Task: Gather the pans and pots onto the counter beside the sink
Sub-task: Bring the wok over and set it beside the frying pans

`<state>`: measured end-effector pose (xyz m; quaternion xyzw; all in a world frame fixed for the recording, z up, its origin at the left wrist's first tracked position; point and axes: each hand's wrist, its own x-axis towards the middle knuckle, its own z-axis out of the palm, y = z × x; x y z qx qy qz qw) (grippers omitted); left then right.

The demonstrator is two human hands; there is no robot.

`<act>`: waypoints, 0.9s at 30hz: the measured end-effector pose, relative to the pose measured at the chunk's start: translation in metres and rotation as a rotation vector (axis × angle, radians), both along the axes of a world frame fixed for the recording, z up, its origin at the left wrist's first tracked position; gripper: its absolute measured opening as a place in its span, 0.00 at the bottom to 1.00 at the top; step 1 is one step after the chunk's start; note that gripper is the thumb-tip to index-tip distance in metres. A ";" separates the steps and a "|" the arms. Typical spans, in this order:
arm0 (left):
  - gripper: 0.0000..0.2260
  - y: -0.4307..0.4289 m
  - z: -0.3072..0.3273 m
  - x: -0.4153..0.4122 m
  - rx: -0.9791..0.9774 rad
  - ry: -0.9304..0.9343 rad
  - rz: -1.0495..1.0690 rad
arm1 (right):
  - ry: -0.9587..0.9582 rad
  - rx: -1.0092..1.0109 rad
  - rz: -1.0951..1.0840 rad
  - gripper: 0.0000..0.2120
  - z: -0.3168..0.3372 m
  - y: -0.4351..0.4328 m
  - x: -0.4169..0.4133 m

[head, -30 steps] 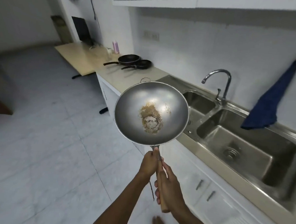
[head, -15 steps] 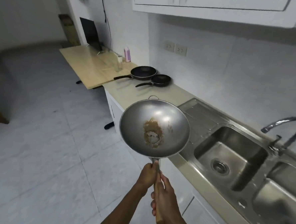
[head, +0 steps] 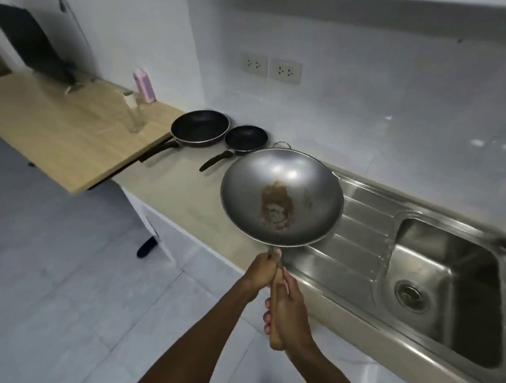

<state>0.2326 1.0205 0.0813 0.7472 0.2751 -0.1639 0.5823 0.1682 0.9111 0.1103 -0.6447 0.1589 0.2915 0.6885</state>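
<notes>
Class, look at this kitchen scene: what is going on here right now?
A person grips the wooden handle of a steel wok with both hands, the left hand nearer the bowl and the right hand behind it. The wok, stained brown in the middle, is held in the air over the counter and the sink's draining board. Two black pans, a large pan and a small pan, already sit on the counter by the wall.
</notes>
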 end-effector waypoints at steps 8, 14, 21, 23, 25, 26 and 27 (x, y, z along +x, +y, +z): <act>0.28 0.092 -0.020 0.108 0.039 0.002 -0.154 | -0.101 -0.094 -0.130 0.14 -0.024 0.114 0.093; 0.27 0.160 -0.024 0.161 0.036 0.088 -0.266 | -0.077 -0.122 -0.215 0.16 -0.028 0.188 0.134; 0.29 0.204 -0.035 0.202 -0.065 0.109 -0.371 | -0.119 -0.223 -0.334 0.18 -0.034 0.240 0.162; 0.28 0.215 -0.043 0.206 -0.094 0.124 -0.414 | -0.088 -0.226 -0.384 0.18 -0.037 0.256 0.162; 0.27 0.223 -0.048 0.209 -0.109 0.117 -0.432 | -0.093 -0.244 -0.425 0.19 -0.042 0.268 0.161; 0.26 0.227 -0.051 0.210 -0.105 0.108 -0.449 | -0.096 -0.257 -0.438 0.20 -0.043 0.272 0.162; 0.26 0.230 -0.053 0.212 -0.106 0.100 -0.464 | -0.094 -0.272 -0.445 0.20 -0.044 0.277 0.163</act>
